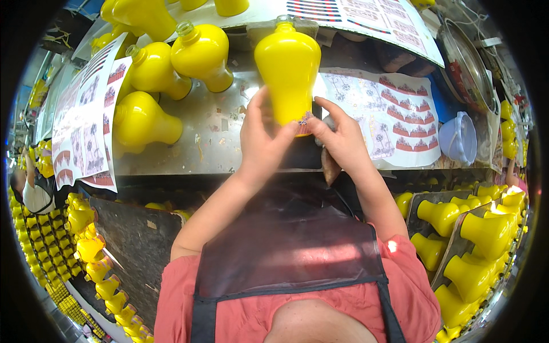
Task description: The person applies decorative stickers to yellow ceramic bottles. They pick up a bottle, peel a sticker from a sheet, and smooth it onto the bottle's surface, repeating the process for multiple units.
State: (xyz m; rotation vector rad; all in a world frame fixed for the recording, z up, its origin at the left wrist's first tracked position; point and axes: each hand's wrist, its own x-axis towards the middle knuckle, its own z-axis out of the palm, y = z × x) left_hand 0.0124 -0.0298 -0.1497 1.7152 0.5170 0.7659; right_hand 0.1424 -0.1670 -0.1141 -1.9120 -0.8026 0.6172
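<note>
A glossy yellow glass bottle [287,66], broad-shouldered and narrow toward its foot, stands over the metal worktop [211,143] in front of me, its clear glass neck pointing away. My left hand [260,137] is closed about the bottle's narrow part from the left, thumb near the foot. From the right, my right hand [343,137] grips the same part, its thumb against a small patterned decal [303,121] near the foot. Part of the decal lies under the thumb. What the bottle's foot rests on is dark and hard to make out.
Several yellow bottles [203,54] lie and stand at the left. Printed decal sheets [409,123] spread to the right, more [86,123] hang at the left edge. A pale blue bucket [458,139] sits at the right. Boards of yellow bottles [486,234] flank me below.
</note>
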